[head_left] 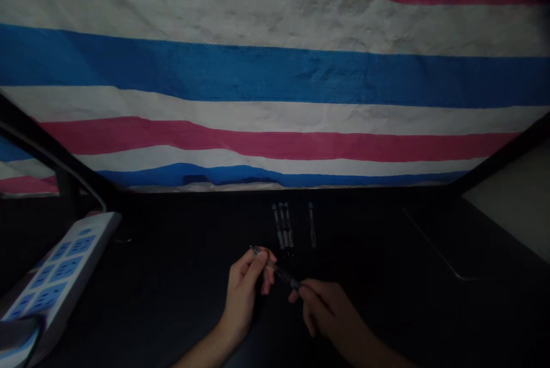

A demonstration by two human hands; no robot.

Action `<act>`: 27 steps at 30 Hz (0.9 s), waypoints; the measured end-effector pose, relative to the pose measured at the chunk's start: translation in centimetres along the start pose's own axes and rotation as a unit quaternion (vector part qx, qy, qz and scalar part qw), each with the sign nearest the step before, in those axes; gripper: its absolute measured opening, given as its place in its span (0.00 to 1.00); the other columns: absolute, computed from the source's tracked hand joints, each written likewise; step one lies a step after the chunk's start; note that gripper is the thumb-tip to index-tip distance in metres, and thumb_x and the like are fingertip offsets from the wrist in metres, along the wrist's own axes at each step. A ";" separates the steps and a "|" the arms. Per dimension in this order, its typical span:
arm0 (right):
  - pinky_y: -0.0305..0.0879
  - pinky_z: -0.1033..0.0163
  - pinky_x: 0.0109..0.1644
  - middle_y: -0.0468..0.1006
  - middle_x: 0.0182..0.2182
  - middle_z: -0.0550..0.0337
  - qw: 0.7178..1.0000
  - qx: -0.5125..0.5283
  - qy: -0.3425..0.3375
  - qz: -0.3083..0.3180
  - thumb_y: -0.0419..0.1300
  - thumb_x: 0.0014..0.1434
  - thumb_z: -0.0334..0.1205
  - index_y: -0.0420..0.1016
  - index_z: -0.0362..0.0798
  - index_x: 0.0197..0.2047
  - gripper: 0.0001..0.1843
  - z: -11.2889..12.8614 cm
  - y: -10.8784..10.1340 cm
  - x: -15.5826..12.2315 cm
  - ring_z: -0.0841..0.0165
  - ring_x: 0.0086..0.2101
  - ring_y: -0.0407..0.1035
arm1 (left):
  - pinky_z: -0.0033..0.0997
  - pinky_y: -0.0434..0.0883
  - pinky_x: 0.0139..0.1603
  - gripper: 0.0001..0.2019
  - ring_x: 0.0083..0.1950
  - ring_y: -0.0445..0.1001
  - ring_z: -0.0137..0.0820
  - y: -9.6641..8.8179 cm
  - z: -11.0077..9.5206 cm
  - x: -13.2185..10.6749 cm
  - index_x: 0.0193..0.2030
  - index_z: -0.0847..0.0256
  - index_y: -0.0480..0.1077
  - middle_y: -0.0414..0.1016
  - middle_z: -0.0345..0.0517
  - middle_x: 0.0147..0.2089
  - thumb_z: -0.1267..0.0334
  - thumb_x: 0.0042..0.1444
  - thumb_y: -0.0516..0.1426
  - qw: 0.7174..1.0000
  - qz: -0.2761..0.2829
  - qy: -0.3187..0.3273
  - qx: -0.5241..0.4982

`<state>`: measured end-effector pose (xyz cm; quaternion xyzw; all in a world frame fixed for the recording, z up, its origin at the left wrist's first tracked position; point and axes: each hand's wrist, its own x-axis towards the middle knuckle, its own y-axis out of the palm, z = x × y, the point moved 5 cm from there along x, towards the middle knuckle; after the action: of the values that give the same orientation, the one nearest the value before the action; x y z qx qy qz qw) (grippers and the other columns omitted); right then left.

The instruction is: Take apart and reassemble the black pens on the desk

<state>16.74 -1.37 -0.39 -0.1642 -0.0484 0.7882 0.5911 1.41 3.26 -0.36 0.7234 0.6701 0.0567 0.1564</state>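
A slim, clear-barrelled pen with a dark tip is held between both hands just above the dark bench. Its long axis slants from upper left to lower right, spanning the gap between the hands. The left hand pinches the upper-left end with fingers curled closed round it; the right hand grips the lower-right end between thumb and fingertips, also closed on it. Neither hand is nearer than the other: each has one end.

Just beyond the hands, three similar dark pens lie side by side, pointing away, with a fourth single pen a little to their right. A white and blue power strip sits well apart on the left, and a red, white and blue striped tarpaulin hangs behind.
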 end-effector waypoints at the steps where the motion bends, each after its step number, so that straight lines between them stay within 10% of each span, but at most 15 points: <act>1: 0.56 0.69 0.26 0.63 0.13 0.68 1.000 -0.011 -0.002 -0.006 0.46 0.66 0.49 0.76 0.46 0.33 0.22 0.1 -0.1 0.1 0.74 0.18 0.59 | 0.21 0.58 0.20 0.16 0.18 0.61 0.21 0.0 0.0 -0.1 0.33 0.66 0.71 0.66 0.37 0.19 0.52 0.58 0.57 1.000 -0.001 -0.001 -0.001; 8: 0.59 0.68 0.30 0.70 0.20 0.65 0.994 -0.051 -0.054 -0.076 0.57 0.57 0.41 0.76 0.47 0.31 0.09 0.8 -1.3 0.1 0.72 0.24 0.65 | 0.21 0.60 0.18 0.17 0.17 0.64 0.22 0.3 0.2 -0.4 0.33 0.67 0.72 0.69 0.40 0.19 0.51 0.56 0.58 1.000 -0.007 -0.012 -0.017; 15: 0.56 0.69 0.23 0.70 0.18 0.63 0.997 0.082 0.004 -0.004 0.42 0.66 0.54 0.71 0.45 0.31 0.26 -0.4 0.0 0.0 0.75 0.18 0.61 | 0.21 0.60 0.19 0.17 0.18 0.64 0.22 -0.1 0.5 -0.2 0.32 0.67 0.72 0.70 0.41 0.20 0.51 0.56 0.58 0.999 -0.030 -0.010 -0.042; 20: 0.56 0.71 0.25 0.68 0.22 0.67 0.998 0.054 -0.007 -0.033 0.58 0.59 0.48 0.66 0.48 0.33 0.12 0.0 -0.4 0.1 0.75 0.21 0.60 | 0.21 0.60 0.19 0.17 0.18 0.64 0.23 -0.3 0.5 0.1 0.32 0.67 0.72 0.70 0.41 0.19 0.51 0.56 0.59 0.998 -0.039 -0.017 -0.045; 27: 0.56 0.70 0.24 0.70 0.21 0.64 0.997 0.060 0.027 -0.038 0.51 0.63 0.50 0.66 0.47 0.31 0.16 0.0 -0.6 0.0 0.75 0.20 0.62 | 0.21 0.60 0.20 0.17 0.18 0.64 0.23 -0.3 0.5 0.2 0.33 0.67 0.71 0.71 0.42 0.20 0.50 0.56 0.59 0.998 -0.033 -0.019 -0.046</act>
<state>17.26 -1.22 -0.25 -0.1473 0.0087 0.7618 0.6307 1.29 3.41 -0.93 0.6940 0.6870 0.0680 0.2042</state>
